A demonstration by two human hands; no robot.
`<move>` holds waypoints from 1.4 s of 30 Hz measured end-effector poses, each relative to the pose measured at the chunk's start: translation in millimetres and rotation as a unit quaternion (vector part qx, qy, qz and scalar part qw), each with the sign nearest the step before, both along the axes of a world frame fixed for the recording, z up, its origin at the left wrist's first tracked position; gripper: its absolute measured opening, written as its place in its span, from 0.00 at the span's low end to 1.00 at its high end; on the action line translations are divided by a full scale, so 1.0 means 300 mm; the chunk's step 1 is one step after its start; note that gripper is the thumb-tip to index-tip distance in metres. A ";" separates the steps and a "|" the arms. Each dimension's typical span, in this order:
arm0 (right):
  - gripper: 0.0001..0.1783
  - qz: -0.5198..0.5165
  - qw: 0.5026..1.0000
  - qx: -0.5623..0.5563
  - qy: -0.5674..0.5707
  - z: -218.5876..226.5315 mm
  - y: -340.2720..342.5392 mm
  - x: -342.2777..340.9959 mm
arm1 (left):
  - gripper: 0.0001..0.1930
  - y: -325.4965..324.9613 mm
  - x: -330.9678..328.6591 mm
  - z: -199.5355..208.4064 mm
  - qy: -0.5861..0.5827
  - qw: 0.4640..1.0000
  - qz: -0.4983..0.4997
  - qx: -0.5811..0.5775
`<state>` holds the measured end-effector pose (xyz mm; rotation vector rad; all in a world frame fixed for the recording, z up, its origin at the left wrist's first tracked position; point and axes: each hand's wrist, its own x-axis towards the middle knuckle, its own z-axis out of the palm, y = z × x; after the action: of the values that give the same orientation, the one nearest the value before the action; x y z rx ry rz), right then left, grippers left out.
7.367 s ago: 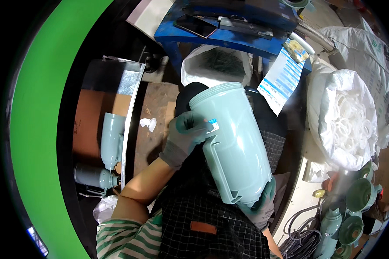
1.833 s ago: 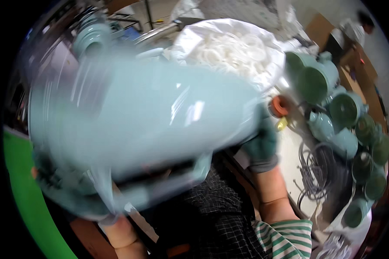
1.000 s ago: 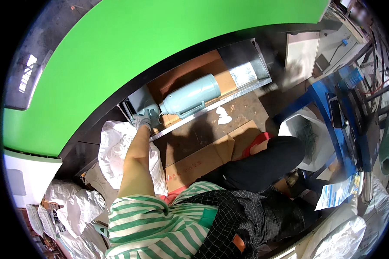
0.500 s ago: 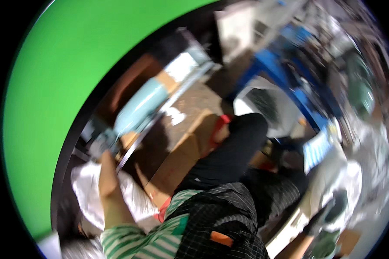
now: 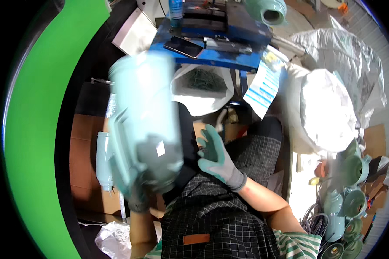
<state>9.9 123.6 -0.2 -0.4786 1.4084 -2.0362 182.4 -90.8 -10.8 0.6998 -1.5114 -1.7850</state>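
A large pale blue-green plastic cylinder-shaped part [image 5: 147, 108], blurred by motion, rises in front of my left side. My left hand [image 5: 138, 194], in a grey glove, grips its lower end; the part covers most of the fingers. My right hand [image 5: 216, 159], in a grey glove with green palm and fingers, is held over my lap. Its fingers are spread and it holds nothing, a short way right of the part. Another part of the same colour [image 5: 104, 162] lies in a brown cardboard box [image 5: 84, 172] at the left.
Ahead stands a blue workbench [image 5: 233, 60] with a phone [image 5: 183, 46], a spray can [image 5: 176, 13] and a green hollow part [image 5: 268, 11]. Below hangs a white sack of green scraps [image 5: 199, 101]. White bags [image 5: 326, 112] and several green parts [image 5: 354, 203] crowd the right. A green panel [image 5: 34, 129] borders the left.
My view has swung right from the box toward the workbench. My left hand, earlier reaching down into the box, now holds up a part. My right hand has come from the far right over my lap.
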 end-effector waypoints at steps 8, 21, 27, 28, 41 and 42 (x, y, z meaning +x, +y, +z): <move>0.61 0.219 0.789 -0.202 -0.538 -0.080 0.327 0.066 | 0.30 0.175 -0.613 0.139 0.047 0.863 -0.500 -0.049; 0.57 -0.127 0.810 0.296 0.490 0.037 0.248 -0.136 | 0.43 0.272 -0.459 0.128 0.139 0.762 -0.364 -0.518; 0.34 -0.175 0.812 0.271 0.487 -0.030 0.207 -0.127 | 0.28 0.346 -0.457 0.147 -0.025 0.673 -0.310 -0.671; 0.32 -0.182 0.818 0.267 0.475 -0.032 0.202 -0.121 | 0.26 0.356 -0.455 0.143 -0.041 0.676 -0.304 -0.669; 0.41 -0.107 0.857 0.220 0.454 0.005 0.291 -0.158 | 0.20 0.347 -0.471 0.189 0.020 0.723 -0.433 -0.539; 0.44 -0.084 0.862 0.217 0.450 0.009 0.305 -0.167 | 0.20 0.332 -0.478 0.189 0.012 0.690 -0.475 -0.546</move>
<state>-40.2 215.0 2.4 -1.2306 2.4471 -1.5466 39.2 8.9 45.9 -0.8638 -2.7169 -0.9750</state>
